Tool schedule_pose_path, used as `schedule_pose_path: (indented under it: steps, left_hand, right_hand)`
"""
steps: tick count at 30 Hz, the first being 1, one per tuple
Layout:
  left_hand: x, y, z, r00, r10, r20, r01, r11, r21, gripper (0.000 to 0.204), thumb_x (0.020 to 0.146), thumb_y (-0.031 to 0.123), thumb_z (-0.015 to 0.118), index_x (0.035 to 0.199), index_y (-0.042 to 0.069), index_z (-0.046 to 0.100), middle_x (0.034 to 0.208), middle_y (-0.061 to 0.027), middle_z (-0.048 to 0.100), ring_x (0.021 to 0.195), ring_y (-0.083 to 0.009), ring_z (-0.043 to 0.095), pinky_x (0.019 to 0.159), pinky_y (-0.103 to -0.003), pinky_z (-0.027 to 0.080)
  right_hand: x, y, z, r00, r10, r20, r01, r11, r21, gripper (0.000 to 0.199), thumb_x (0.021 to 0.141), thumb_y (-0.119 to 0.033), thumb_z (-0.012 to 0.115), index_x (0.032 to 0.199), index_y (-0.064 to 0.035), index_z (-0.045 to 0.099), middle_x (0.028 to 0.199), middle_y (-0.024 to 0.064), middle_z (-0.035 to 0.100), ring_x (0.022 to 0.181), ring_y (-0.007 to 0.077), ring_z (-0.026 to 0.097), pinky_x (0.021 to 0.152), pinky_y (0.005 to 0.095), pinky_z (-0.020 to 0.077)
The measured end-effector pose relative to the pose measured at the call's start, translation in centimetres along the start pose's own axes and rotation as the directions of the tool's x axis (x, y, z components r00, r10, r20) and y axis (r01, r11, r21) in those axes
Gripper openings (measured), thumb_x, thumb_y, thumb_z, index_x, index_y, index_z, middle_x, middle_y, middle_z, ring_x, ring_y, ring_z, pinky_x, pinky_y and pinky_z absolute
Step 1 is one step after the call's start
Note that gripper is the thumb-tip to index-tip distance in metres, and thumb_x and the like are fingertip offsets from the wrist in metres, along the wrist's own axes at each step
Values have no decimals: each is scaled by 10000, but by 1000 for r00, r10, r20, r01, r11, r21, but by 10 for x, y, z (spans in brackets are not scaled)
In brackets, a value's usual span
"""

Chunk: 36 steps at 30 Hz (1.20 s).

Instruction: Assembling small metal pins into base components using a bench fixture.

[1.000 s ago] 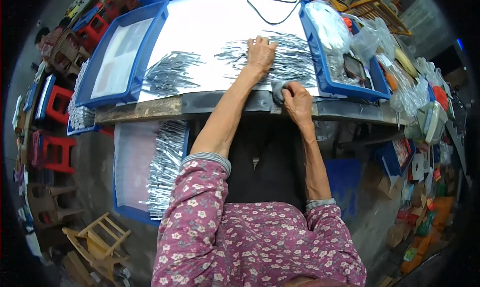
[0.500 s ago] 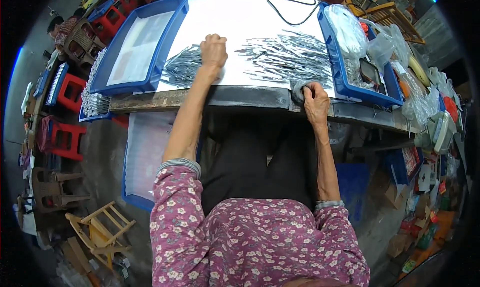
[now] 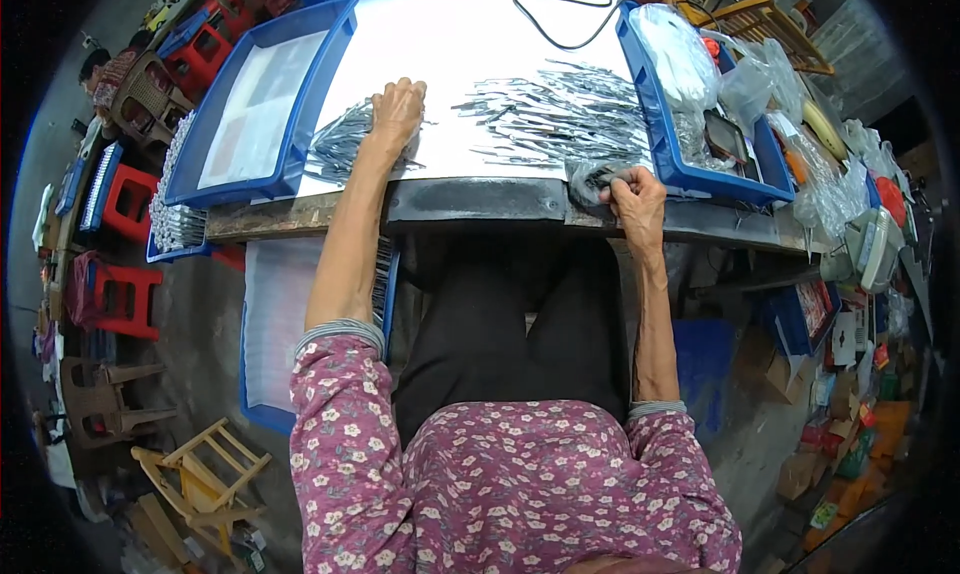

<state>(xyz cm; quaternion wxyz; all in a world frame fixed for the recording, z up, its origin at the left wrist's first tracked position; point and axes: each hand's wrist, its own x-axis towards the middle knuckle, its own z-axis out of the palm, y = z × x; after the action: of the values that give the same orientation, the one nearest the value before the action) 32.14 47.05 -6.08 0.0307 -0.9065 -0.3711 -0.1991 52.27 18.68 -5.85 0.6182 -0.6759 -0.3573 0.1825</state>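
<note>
My left hand (image 3: 399, 112), its fingers curled downward, is at the right edge of a smaller pile of thin grey metal strips (image 3: 342, 146). What lies under those fingers is hidden. At the table's front edge my right hand (image 3: 640, 204) pinches a crumpled dark grey cloth (image 3: 586, 182) between thumb and fingers. Just beyond the cloth spreads a larger heap of similar slim metal pieces (image 3: 560, 114), lying mostly crosswise on the white table surface (image 3: 430, 34).
A blue tray (image 3: 292, 174) lined with white sheet stands at left; another blue tray (image 3: 655, 104) at right holds white gloves and plastic bags. A black cable loop (image 3: 568, 46) lies at the back. Below the table is a blue-rimmed bin (image 3: 270, 414). Red stools (image 3: 130, 202) stand further left.
My left hand has shifted slightly left and down over the smaller pile. The right hand still grips the cloth, its wrist turned a little. The whole view has shifted slightly.
</note>
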Motion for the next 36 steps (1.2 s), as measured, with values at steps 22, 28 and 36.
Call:
schedule_pose_path:
  steps: [22, 28, 36]
  left_hand:
    - [-1, -4, -9, 977, -68, 203, 108, 976, -191, 232, 732, 233, 584, 922, 100, 584, 839, -89, 560, 818, -242, 551, 723, -440, 422]
    - [0, -8, -10, 969, 40, 245, 31, 960, -279, 237, 727, 223, 565, 926, 96, 583, 816, -102, 559, 777, -229, 547, 736, -452, 425]
    - [-7, -10, -24, 899, 328, 291, -171, 874, -456, 520, 585, 497, 687, 902, 102, 569, 810, -91, 542, 818, -229, 515, 733, -387, 441]
  right_hand:
    - [-4, -13, 1, 998, 66, 2, -66, 997, -37, 90, 787, -46, 523, 846, 12, 487, 600, 19, 517, 478, 54, 463, 413, 185, 354]
    - [-7, -13, 3, 997, 74, 19, -74, 997, 12, 137, 784, -47, 542, 895, 11, 486, 646, 14, 525, 521, 53, 471, 448, 181, 358]
    - [-5, -4, -2, 997, 67, 37, -70, 992, 101, 135, 793, -62, 566, 904, -15, 506, 621, -5, 511, 510, 40, 461, 439, 164, 338]
